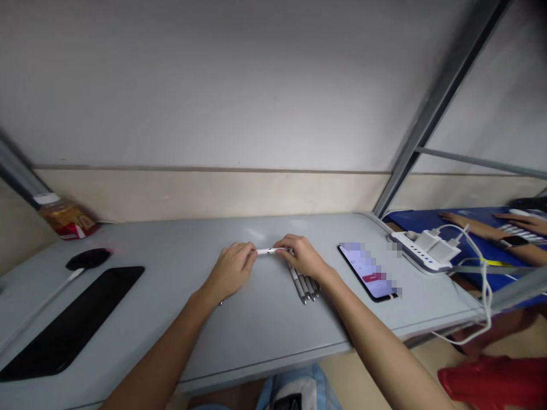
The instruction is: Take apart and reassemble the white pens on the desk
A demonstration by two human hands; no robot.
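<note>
A white pen (pixel 265 251) is held level above the grey desk, one end in each hand. My left hand (pixel 233 269) has its fingers closed round the pen's left end. At the right end, the thumb and fingers of my right hand (pixel 302 256) pinch the pen. Several grey-and-white pens (pixel 304 286) lie side by side on the desk below my right hand, partly hidden by it. Under my left wrist a small dark tip (pixel 221 303) pokes out; what it belongs to is hidden.
At left are a black tablet-like slab (pixel 77 319), a round black object (pixel 88 258) with a white cable, and a bottle (pixel 67 216). A lit phone (pixel 367 272) and a power strip (pixel 421 250) with plugs stand right. Another person's hands (pixel 474 225) rest on a blue surface.
</note>
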